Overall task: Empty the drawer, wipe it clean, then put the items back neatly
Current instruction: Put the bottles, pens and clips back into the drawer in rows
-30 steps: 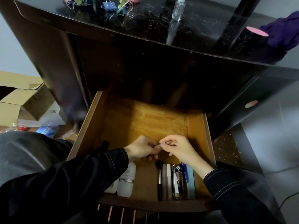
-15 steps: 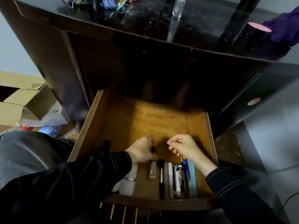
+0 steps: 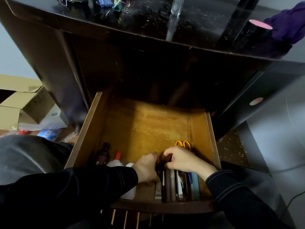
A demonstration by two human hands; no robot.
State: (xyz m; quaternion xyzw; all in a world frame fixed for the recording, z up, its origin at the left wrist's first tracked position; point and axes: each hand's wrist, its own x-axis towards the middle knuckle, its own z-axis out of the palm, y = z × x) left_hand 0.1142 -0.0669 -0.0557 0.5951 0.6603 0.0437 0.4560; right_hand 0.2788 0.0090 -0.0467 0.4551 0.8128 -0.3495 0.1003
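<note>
Curling over slim tubes (image 3: pixel 168 185) | left hand (image 3: pixel 146 169), right hand (image 3: pixel 181 160) | grasp: cannot tell | wooden drawer (image 3: pixel 148 129)

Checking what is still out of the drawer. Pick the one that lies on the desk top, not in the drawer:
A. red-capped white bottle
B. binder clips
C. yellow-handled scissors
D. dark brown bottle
B: the binder clips lie on the black desk top, while the scissors, brown bottle and red-capped bottle sit inside the drawer.
</note>
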